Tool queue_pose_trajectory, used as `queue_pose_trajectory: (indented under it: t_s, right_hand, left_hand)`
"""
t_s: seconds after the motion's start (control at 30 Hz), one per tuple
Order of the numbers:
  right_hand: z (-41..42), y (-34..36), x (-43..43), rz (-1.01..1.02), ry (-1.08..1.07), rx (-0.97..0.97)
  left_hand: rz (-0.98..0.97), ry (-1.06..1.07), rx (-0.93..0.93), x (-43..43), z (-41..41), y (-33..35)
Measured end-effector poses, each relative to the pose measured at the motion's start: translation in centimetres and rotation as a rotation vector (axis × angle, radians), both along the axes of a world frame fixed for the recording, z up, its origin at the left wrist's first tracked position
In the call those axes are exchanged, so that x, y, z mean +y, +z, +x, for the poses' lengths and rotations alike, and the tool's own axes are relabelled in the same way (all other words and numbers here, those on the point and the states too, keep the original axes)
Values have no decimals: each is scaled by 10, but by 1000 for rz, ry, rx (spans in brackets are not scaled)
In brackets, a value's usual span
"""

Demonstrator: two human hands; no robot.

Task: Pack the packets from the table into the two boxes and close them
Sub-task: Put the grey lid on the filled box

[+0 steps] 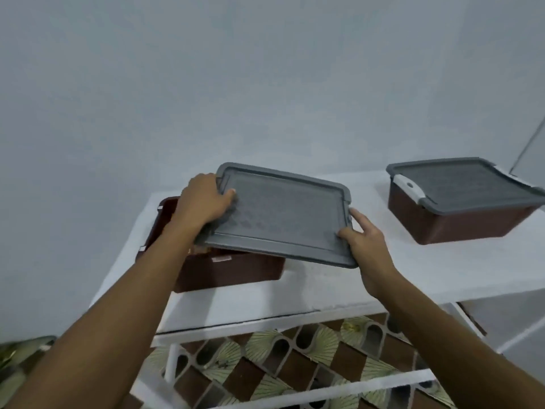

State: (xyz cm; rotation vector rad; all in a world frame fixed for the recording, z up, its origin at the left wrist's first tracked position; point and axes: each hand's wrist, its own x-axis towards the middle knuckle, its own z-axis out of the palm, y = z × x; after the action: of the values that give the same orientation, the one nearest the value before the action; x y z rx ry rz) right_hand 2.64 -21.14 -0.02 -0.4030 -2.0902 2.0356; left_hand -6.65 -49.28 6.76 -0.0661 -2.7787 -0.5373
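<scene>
A grey lid (283,214) hangs tilted above a brown box (224,271) on the left of the white table (324,293). My left hand (203,199) grips the lid's far left corner, thumb on top. My right hand (365,237) holds its near right corner. The lid sits shifted to the right of the box and hides most of the inside; a little of the contents shows under its left edge. A second brown box (454,219) stands at the right with its grey lid (463,184) on and a white latch (408,184) down.
A pale wall rises right behind the table. Beneath the tabletop are white frame bars (295,397) and a patterned tiled floor (280,358). The table's front edge runs close to my arms.
</scene>
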Motion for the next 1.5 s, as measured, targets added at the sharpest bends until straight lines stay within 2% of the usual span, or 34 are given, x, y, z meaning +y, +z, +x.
queue_pose_trajectory:
  t_s: [0.13, 0.27, 0.33, 0.4, 0.47, 0.53, 0.63, 0.7, 0.8, 0.87, 0.97, 1.07, 1.17, 1.27, 1.5]
  right_hand:
    - [-34, 13, -64, 168, 172, 14]
    - [-53, 14, -101, 362, 282, -8]
    - [-57, 14, -109, 338, 239, -35]
    - [-59, 14, -112, 303, 214, -100]
    - [-59, 14, -111, 266, 214, -188]
    - [-61, 14, -110, 203, 213, -243]
    - [-63, 12, -110, 179, 166, -231]
    - [-64, 10, -110, 219, 127, -199]
    - [-63, 5, -112, 385, 116, -137]
    - [-61, 3, -115, 539, 135, -90]
    - [-62, 2, -114, 779, 156, -67]
    - [-63, 5, -112, 843, 183, -74]
    - [-59, 1, -112, 644, 211, -42]
    - [-53, -9, -109, 386, 196, 1]
    - [-61, -16, -81, 250, 48, 90]
  left_hand:
    - [36, 167, 13, -76, 14, -16]
    - [32, 232, -121, -118, 19, -35]
    - [199, 212, -151, -132, 22, -47]
    - [511, 237, -214, -144, 28, -52]
    - [850, 258, -372, -152, 33, -53]
    - [998, 208, -490, -158, 34, -57]
    - [943, 185, -358, -154, 32, -60]
    - [719, 168, -238, -147, 32, -56]
    - [294, 110, -162, -134, 38, -51]
    - [203, 81, -162, -128, 42, -49]
    - [246, 54, -173, -130, 40, -49]
    - [421, 55, -199, -133, 42, -56]
    - [670, 118, -93, -128, 47, -66]
    - [781, 178, -26, -121, 45, -68]
    - [887, 207, 49, -82, 32, -72]
